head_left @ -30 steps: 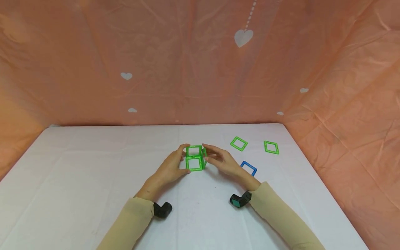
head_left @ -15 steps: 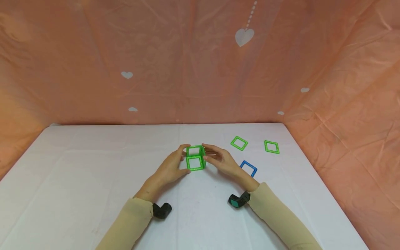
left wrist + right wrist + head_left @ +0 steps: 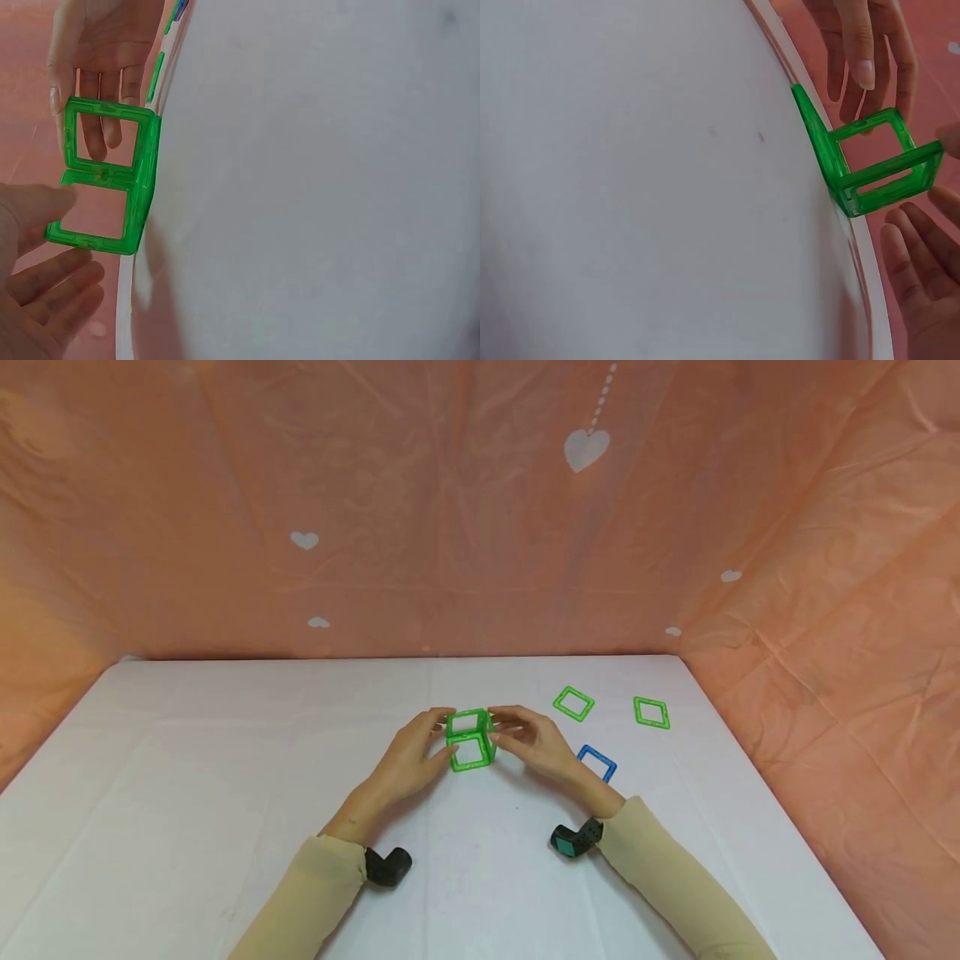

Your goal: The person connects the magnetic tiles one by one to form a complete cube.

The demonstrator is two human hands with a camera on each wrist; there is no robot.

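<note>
Three green square magnetic tiles are joined at a corner in the head view: a base tile [image 3: 470, 767] on the table, a back tile [image 3: 467, 712] upright, and a right tile [image 3: 492, 745] standing at the side. My right hand [image 3: 542, 747] pinches the right tile; thumb and finger also show at its corner in the right wrist view. My left hand [image 3: 408, 760] is spread along the left side, index fingertip at the back tile's top corner. Its thumb [image 3: 865, 73] is over the base with a gap in the right wrist view; its other fingers [image 3: 64, 292] are loosely bent.
Two loose green tiles [image 3: 573, 717] [image 3: 651, 724] lie flat at the back right of the white table [image 3: 187, 793]. A blue tile [image 3: 611, 772] lies nearer, partly behind my right forearm. An orange curtain [image 3: 450, 527] with hearts hangs behind and to the right.
My left thumb has come up off the near corner of the base tile. The right tile has swung in against the other two, and the joined tiles have turned slightly.
</note>
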